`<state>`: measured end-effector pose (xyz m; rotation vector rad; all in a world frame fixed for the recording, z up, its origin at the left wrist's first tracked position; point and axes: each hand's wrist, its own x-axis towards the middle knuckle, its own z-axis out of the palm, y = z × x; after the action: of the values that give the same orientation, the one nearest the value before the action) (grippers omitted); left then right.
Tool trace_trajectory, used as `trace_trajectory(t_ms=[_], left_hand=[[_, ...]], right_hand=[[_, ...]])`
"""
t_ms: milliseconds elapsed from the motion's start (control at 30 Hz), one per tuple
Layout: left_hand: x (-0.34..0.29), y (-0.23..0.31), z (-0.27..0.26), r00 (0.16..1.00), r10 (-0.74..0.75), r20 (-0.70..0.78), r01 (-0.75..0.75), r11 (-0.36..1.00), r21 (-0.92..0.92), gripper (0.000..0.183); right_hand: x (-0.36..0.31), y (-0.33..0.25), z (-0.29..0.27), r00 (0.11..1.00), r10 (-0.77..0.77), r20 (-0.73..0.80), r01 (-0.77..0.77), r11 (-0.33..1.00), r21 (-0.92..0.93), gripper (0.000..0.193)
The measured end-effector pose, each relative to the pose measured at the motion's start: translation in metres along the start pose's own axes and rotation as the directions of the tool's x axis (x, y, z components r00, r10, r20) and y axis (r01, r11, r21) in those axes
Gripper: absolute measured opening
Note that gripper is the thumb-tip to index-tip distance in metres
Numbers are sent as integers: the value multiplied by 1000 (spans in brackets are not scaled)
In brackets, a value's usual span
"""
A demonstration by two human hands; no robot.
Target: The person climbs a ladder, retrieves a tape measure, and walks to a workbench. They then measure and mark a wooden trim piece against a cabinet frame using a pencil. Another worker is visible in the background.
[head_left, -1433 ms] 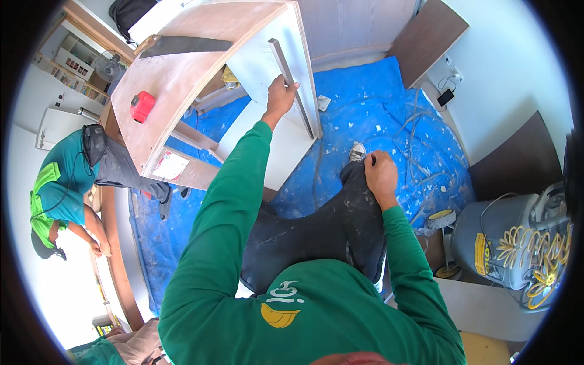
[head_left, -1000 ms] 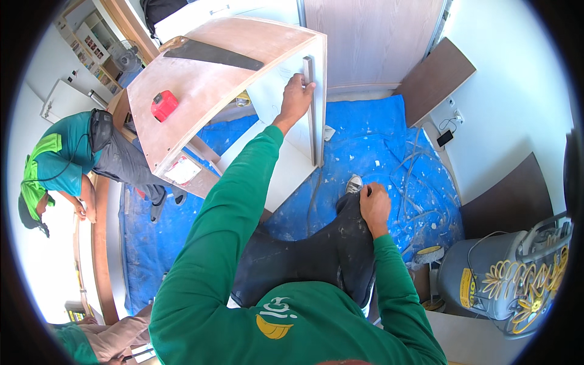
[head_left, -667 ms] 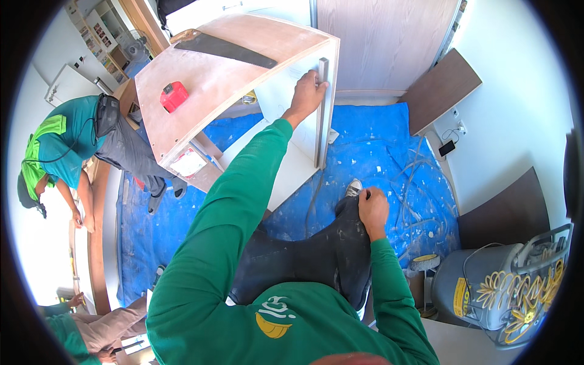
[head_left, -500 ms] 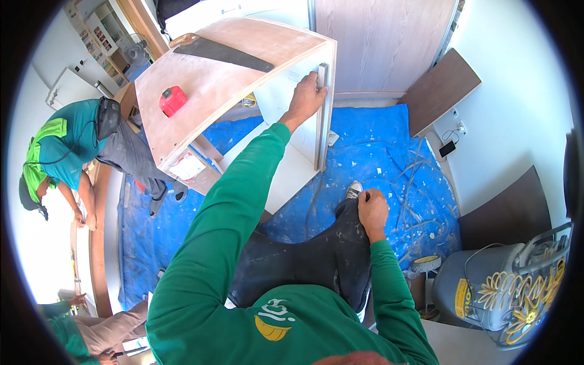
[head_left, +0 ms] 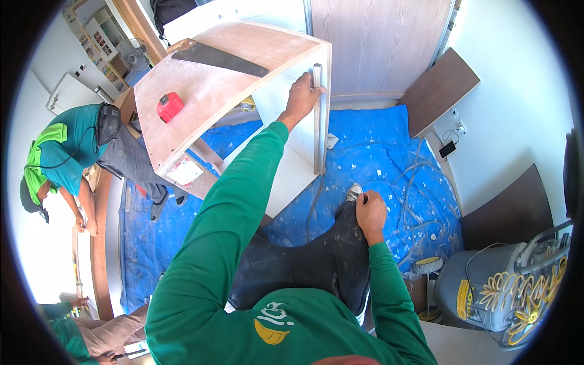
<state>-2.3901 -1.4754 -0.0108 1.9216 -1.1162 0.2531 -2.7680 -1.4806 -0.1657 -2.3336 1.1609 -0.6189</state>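
A wooden cabinet carcass (head_left: 225, 91) with a white inside stands in front of me. My left hand (head_left: 301, 98) reaches into its open side, fingers closed around the upper part of a long, pale metal rail (head_left: 317, 121) that looks like a drawer slide. The rail is upright, against the inner face of the right-hand panel. My right hand (head_left: 371, 214) rests closed on my right knee; a small dark thing shows at its curled fingers, too small to name. On the cabinet top lie a handsaw (head_left: 222, 58) and a red tape measure (head_left: 170, 107).
A blue sheet (head_left: 377, 146) with pale specks covers the floor, with a grey hose (head_left: 420, 201) across it. Brown boards (head_left: 444, 91) lean on the right wall near a grey compressor (head_left: 468, 280) with coiled yellow hose. A co-worker (head_left: 73, 146) bends over at left; another person's legs (head_left: 115, 334) show below.
The view has shifted slightly, so the cabinet appears a little lower and further left. My left hand stays on the rail, and my right hand stays on the knee.
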Motion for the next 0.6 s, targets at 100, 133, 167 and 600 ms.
trace_trajectory(t_ms=[100, 133, 167, 600], left_hand=[[-7, -1, -1, 1000, -5, 15, 5, 1000, 21, 45], [-6, 2, -3, 999, -30, 30, 28, 998, 58, 46], [-6, 4, -4, 997, -56, 44, 51, 994, 97, 46], [-241, -7, -77, 934, 55, 352, -8, 991, -134, 40]], right_hand=[[-1, 0, 1, 1000, -3, 11, 4, 1000, -10, 23], [-1, 0, 1, 1000, -2, 4, 2, 1000, -5, 23], [0, -1, 1, 1000, -1, -2, 1, 1000, 0, 23], [-8, -3, -9, 996, -79, -35, 80, 997, 5, 26]])
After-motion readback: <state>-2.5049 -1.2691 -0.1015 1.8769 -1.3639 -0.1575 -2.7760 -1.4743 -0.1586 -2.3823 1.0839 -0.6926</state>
